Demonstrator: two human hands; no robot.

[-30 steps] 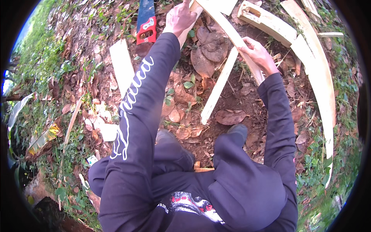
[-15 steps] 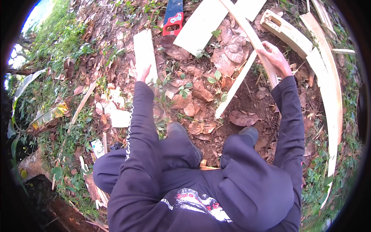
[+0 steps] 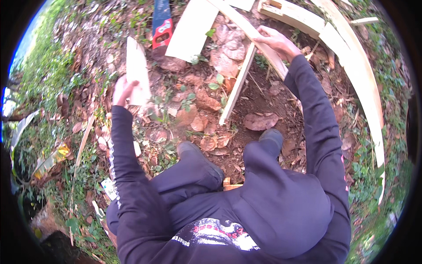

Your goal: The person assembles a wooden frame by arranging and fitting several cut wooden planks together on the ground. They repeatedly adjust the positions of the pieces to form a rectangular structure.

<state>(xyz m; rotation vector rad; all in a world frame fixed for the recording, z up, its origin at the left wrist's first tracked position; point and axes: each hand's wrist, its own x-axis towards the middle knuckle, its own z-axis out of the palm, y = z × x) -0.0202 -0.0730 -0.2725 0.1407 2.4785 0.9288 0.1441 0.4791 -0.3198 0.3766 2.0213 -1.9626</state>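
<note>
My left hand (image 3: 125, 91) grips the near end of a short pale wooden board (image 3: 137, 70), its thumb along the board's right edge. The board is tilted and points away from me. My right hand (image 3: 279, 42) is closed around a long, thin wooden strip (image 3: 239, 20) that slants from the far middle toward my right knee. Under that strip, a narrower wooden stick (image 3: 238, 86) runs down to the leafy ground. Between my hands and beyond them lies a wide pale board (image 3: 192, 31), with a red-handled handsaw (image 3: 162, 31) at its left.
A hollowed, thick wooden piece (image 3: 296, 18) and a long curved plank (image 3: 358, 66) lie at the right. Dry leaves (image 3: 261, 121) and small plants cover the soil before my boots (image 3: 200, 160). A thin stick (image 3: 83, 141) lies at the left in the grass.
The view has shifted, so the ground things appear farther left. My left hand has turned the short board, which now looks narrower. My right hand keeps its hold on the strip.
</note>
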